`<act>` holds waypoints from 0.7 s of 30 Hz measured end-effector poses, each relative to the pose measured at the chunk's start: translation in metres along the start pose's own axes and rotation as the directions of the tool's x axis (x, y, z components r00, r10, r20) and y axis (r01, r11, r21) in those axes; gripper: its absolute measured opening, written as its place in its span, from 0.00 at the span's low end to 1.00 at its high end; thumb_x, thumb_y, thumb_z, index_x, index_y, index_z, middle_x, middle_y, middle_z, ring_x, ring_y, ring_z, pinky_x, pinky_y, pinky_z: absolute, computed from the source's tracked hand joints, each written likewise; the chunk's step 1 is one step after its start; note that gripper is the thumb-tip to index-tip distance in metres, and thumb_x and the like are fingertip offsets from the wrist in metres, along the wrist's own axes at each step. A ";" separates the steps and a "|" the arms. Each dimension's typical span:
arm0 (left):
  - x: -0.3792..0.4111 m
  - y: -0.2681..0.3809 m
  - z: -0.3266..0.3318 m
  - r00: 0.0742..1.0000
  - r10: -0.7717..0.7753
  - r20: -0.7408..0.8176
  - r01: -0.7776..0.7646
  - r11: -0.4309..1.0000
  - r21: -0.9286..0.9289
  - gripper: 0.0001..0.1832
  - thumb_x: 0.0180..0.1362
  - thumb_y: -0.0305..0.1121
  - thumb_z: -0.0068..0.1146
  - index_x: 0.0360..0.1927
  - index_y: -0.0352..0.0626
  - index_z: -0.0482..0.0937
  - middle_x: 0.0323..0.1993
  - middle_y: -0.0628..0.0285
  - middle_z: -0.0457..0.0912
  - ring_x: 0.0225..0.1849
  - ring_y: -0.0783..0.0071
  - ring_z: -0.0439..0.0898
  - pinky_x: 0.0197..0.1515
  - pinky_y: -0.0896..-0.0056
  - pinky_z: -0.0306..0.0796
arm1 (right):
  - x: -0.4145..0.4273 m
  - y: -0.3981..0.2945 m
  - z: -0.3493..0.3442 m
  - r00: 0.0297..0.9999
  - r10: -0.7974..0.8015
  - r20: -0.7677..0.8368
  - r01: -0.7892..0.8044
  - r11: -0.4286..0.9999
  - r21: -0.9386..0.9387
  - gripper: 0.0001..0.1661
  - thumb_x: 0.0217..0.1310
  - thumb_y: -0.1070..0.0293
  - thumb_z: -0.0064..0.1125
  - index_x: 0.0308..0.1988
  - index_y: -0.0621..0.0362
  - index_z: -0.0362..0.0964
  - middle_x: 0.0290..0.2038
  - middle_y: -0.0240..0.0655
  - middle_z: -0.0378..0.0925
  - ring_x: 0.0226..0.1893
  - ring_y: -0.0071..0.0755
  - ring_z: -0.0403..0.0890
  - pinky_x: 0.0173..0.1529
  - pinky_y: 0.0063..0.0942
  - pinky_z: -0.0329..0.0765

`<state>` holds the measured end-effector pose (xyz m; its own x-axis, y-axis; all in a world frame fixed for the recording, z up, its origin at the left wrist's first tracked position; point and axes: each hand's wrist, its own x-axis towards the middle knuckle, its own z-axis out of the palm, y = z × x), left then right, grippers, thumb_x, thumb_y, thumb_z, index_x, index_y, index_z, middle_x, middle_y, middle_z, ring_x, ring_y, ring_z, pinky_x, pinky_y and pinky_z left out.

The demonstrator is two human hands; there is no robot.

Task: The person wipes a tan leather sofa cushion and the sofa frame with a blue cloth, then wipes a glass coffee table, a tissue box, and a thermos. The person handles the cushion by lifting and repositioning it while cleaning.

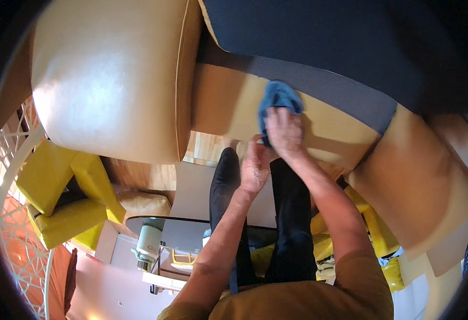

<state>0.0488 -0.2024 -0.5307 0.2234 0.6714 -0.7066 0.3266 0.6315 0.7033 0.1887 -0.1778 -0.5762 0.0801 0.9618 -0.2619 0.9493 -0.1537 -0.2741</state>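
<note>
A blue cloth lies bunched on the tan seat base of a sofa. My right hand presses on the cloth, its fingers over the lower part of it. Close beside it on the left, my left hand is at the front edge of the base, its fingertips near the cloth's lower end; whether they grip it is hard to see. A grey fabric strip runs along the base behind the cloth, below the dark underside of a raised cushion.
A large tan leather cushion stands at the left, and a tan sofa section at the right. Behind are a dark glass table, a pale green flask and yellow chairs. My legs are close to the sofa's front.
</note>
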 end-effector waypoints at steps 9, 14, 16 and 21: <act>0.000 -0.021 -0.084 0.916 -0.230 -0.328 0.197 0.972 -0.131 0.20 0.66 0.22 0.50 0.61 0.43 0.62 0.35 0.63 0.77 0.34 0.78 0.78 0.39 0.77 0.74 | 0.033 -0.090 0.031 0.832 -0.535 -0.145 0.555 0.805 0.209 0.22 0.59 0.55 0.57 0.52 0.47 0.72 0.40 0.28 0.68 0.42 0.30 0.72 0.45 0.33 0.67; 0.011 -0.040 -0.040 0.995 -0.094 -0.042 0.098 0.990 0.097 0.06 0.67 0.24 0.51 0.45 0.44 0.77 0.35 0.69 0.78 0.34 0.80 0.73 0.39 0.75 0.72 | -0.050 0.017 0.017 0.877 -0.479 -0.038 0.481 0.874 0.072 0.17 0.64 0.65 0.52 0.52 0.45 0.71 0.41 0.27 0.70 0.40 0.30 0.71 0.44 0.33 0.67; 0.011 -0.035 -0.008 0.992 -0.055 0.116 0.022 0.962 0.272 0.07 0.65 0.26 0.55 0.46 0.43 0.77 0.32 0.63 0.80 0.34 0.72 0.78 0.39 0.69 0.74 | -0.098 0.066 0.015 0.938 -0.347 0.008 0.347 0.938 -0.014 0.20 0.61 0.63 0.57 0.54 0.40 0.75 0.47 0.26 0.73 0.42 0.30 0.73 0.44 0.38 0.64; 0.019 -0.007 0.050 0.928 0.016 0.373 -0.216 0.837 0.503 0.15 0.61 0.29 0.59 0.52 0.45 0.73 0.31 0.54 0.81 0.34 0.57 0.82 0.39 0.62 0.75 | -0.163 0.139 -0.002 0.849 0.437 -0.298 -0.456 0.890 0.008 0.17 0.62 0.62 0.62 0.49 0.55 0.71 0.44 0.45 0.73 0.44 0.53 0.74 0.44 0.47 0.70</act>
<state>0.0967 -0.2137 -0.5535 0.5548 0.4882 -0.6737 0.6869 0.1880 0.7020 0.3087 -0.3556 -0.5696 0.5733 0.8166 -0.0665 0.8062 -0.5767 -0.1318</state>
